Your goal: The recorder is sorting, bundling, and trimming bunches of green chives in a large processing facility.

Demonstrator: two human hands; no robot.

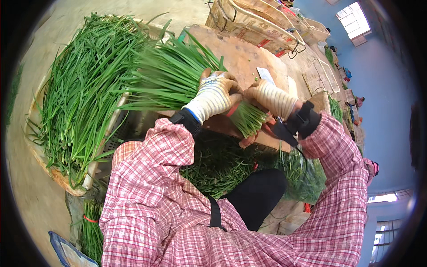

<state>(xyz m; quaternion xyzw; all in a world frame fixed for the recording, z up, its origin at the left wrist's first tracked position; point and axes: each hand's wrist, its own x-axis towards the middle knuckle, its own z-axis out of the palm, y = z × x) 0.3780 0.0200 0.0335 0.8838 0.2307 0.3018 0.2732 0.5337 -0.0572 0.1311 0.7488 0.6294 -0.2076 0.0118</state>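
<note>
A bundle of long green chives lies across the wooden board, leaves to the left and pale cut ends to the lower right. My left hand, in a white knitted glove with brownish fingers, is closed around the bundle. A red band circles the stems just past its fingers. Close beside it, my right hand, gloved alike, is closed with curled fingers above the stem ends. What its fingers hold, if anything, is hidden. Some leaves are blurred.
A long crate heaped with loose chives stands at the left. The wooden board carries a flat pale piece beyond my right hand. Large plastic crates stand behind. More chives lie below the board; a banded bunch is at lower left.
</note>
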